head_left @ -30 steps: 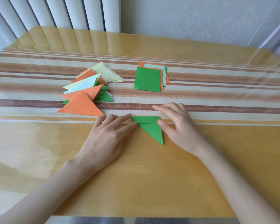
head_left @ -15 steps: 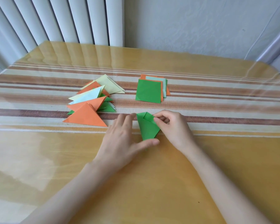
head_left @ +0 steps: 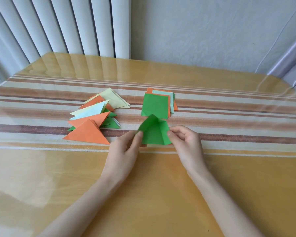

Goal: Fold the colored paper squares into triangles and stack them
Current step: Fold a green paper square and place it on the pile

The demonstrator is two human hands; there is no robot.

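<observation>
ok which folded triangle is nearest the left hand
The frontmost orange triangle: its corner nearly reaches the left hand pinching the green paper; the other triangles lie behind.

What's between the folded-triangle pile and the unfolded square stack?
Nothing: only bare striped tablecloth separates the pile of folded paper triangles from the stack of coloured paper squares, per the head view.

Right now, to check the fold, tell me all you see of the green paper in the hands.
The bright green sheet of thin matt paper is partly folded, tent-like, creases rising to a far peak, near edge straight. The left hand pinches its left edge, the right hand its right. It hangs over the striped table, near the stack of paper squares; contact with the table is unclear.
</observation>
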